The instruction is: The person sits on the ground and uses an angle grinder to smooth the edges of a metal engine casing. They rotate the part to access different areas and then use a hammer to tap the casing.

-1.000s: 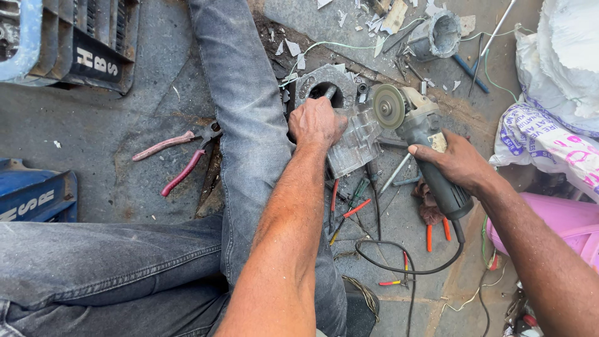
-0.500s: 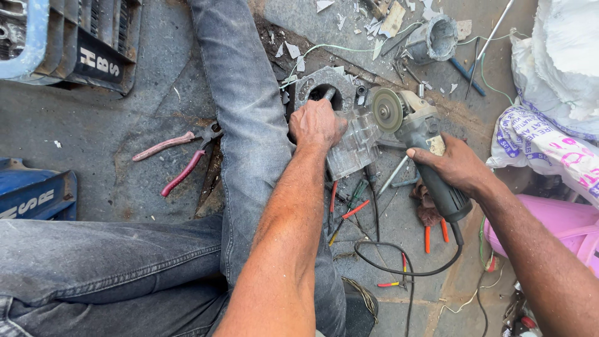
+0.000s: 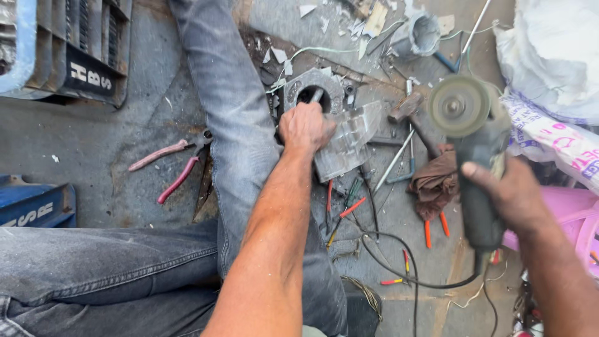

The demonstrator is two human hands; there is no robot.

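Note:
My left hand (image 3: 304, 128) grips a grey metal casting (image 3: 347, 145) with a round opening (image 3: 310, 92), holding it down on the concrete floor beside my outstretched leg in jeans (image 3: 240, 137). My right hand (image 3: 508, 193) is closed around the dark body of an angle grinder (image 3: 477, 156), lifted to the right of the casting. Its round grey disc (image 3: 460, 106) faces up and is apart from the metal. The grinder's black cord (image 3: 412, 274) trails across the floor below.
Red-handled pliers (image 3: 178, 165) lie left of my leg. Screwdrivers (image 3: 343, 212), a hammer (image 3: 409, 109), a brown rag (image 3: 437, 181) and scraps litter the floor. A dark crate (image 3: 75, 50) stands top left, a blue box (image 3: 34, 203) at left, white sacks (image 3: 549, 56) and a pink stool (image 3: 564, 218) right.
My right hand has lifted the grinder up and away to the right, off the casting. The left hand stays on the casting.

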